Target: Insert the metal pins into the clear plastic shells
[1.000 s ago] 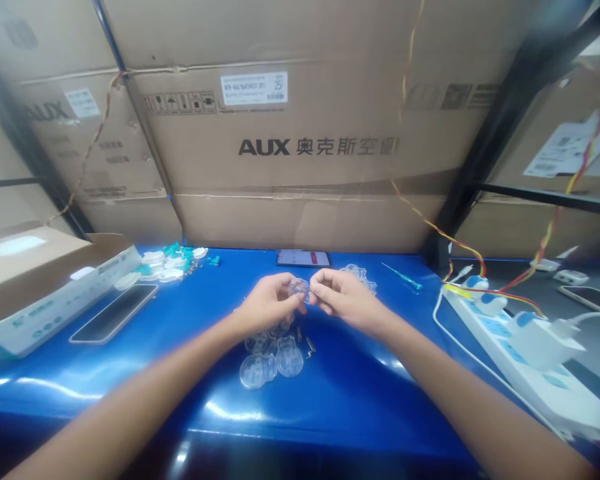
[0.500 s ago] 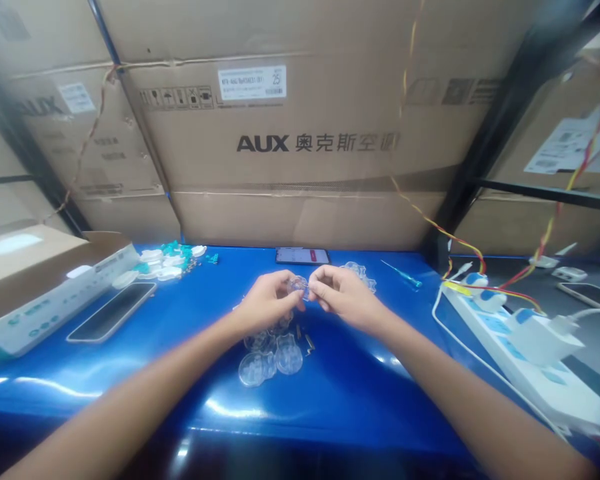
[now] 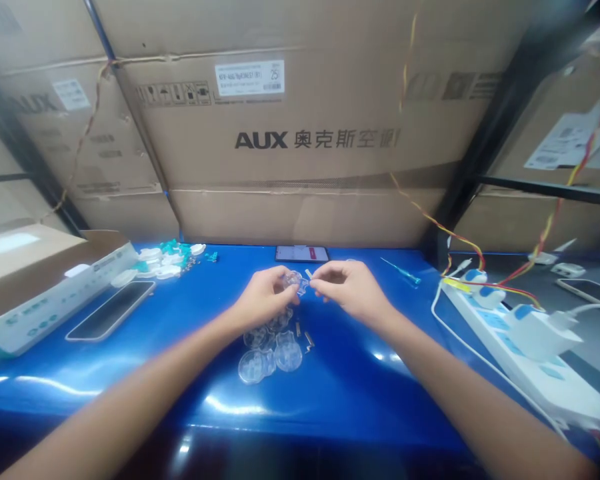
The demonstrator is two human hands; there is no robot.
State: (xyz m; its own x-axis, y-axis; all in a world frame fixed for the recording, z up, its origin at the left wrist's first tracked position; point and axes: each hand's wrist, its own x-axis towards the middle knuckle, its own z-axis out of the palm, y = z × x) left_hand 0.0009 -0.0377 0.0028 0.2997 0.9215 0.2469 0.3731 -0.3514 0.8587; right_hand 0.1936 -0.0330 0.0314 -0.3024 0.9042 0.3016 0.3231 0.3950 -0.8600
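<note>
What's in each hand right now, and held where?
The left hand holds a clear plastic piece by its edge, in the fingers. The right hand's fingers are pinched beside it; whether they hold anything can't be told.

- worktop (image 3: 360, 400): smooth, glossy blue finish with bright reflections
- moulded pieces (image 3: 253, 368): clear, shiny, smooth plastic
- held piece (image 3: 295, 281): the same clear, glossy plastic
- small pins (image 3: 309, 341): metal with a dull sheen
- cartons (image 3: 300, 213): matt brown corrugated cardboard
- label (image 3: 249, 78): white paper
- power strip (image 3: 545, 373): smooth white plastic
</note>
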